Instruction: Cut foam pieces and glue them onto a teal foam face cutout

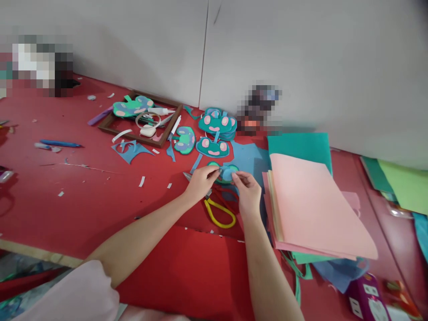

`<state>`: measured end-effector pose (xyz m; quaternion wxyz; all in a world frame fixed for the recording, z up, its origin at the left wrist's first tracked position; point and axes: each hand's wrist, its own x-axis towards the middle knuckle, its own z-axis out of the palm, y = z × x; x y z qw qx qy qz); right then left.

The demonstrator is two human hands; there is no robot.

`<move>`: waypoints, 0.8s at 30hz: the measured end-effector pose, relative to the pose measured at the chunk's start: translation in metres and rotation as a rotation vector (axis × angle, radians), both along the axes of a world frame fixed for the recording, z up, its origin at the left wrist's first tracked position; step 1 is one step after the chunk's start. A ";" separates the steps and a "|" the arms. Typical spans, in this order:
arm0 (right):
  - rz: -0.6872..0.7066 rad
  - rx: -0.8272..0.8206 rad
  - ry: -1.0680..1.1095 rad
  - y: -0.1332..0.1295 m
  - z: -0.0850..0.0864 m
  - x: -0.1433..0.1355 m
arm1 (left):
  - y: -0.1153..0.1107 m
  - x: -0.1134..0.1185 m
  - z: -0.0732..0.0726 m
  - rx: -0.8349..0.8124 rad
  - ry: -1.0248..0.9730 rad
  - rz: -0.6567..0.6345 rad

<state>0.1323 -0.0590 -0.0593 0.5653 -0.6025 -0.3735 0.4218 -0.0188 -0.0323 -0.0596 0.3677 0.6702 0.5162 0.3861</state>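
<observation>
My left hand [199, 181] and my right hand [248, 192] meet over a small blue and teal foam cut-out [227, 172], each pinching one side of it just above the red table [100, 196]. Yellow-handled scissors [219, 212] lie on the table directly under my hands. Finished teal foam shapes with pink spots [217, 123] are piled just beyond, with another one [211, 147] in front of them.
A stack of pink foam sheets [314, 205] lies right of my hands on teal sheets [301, 145]. A brown wooden frame [140, 120] holding a glue tube and scraps sits at back left. A blue pen [60, 143] and paper scraps lie to the left. Green sheets [404, 183] lie far right.
</observation>
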 end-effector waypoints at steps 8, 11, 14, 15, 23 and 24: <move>0.033 -0.001 -0.049 -0.005 0.005 -0.004 | -0.004 0.002 0.004 -0.010 -0.002 -0.065; 0.013 0.013 -0.036 -0.006 0.006 -0.005 | -0.005 0.003 0.005 -0.032 -0.025 -0.094; 0.000 0.020 -0.032 -0.007 0.007 -0.006 | -0.005 0.003 0.005 -0.044 -0.034 -0.112; 0.000 0.024 -0.030 -0.007 0.007 -0.006 | -0.005 0.003 0.005 -0.049 -0.037 -0.119; -0.024 0.044 -0.041 -0.008 0.008 -0.009 | -0.010 0.005 0.011 -0.048 -0.088 -0.130; -0.027 0.041 -0.053 -0.008 0.008 -0.009 | -0.010 0.005 0.012 -0.057 -0.096 -0.129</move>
